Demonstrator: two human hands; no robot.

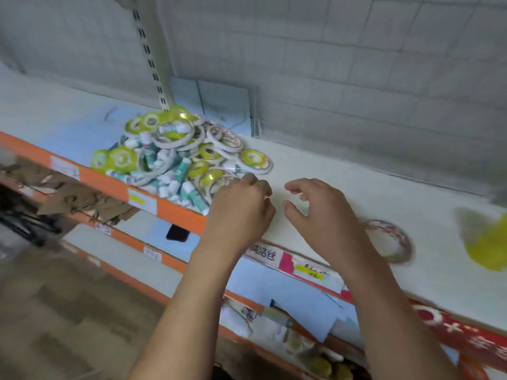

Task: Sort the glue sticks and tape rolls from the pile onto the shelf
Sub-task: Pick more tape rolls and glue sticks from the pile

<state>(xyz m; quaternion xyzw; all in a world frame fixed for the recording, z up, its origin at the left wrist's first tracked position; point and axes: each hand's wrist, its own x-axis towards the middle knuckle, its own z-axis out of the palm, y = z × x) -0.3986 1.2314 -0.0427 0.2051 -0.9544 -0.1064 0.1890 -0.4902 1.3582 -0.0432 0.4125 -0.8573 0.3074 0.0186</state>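
the pile (175, 157) of tape rolls and glue sticks sits heaped on the white shelf (343, 187), toward its left part and reaching its front edge, just in front of the slotted upright (151, 53) on the back wall. yellow-green tape rolls (118, 159) and white-rimmed rolls lie tangled on top and around the sides, while the white and teal glue sticks (189, 192) spill out along the near side by the orange shelf lip (109, 185). the left hand (241, 207) is at the right edge of the pile, its fingers curled together and touching or nearly touching the nearest rolls; motion blur hides whether anything is pinched between them, so i cannot tell. the right hand (318, 209) hovers just beside it over bare shelf, fingers (295, 187) bent and apart, holding nothing. behind the right wrist, a single flat roll with a reddish print (395, 242) lies alone on the shelf, well apart from the pile. further right, at the frame edge, a blurred yellow-green shape (485, 242) lies on the shelf; it is too smeared to identify. below the lip, lower shelves hold pale blue paper (269, 281) and a dark flat object (177, 233).
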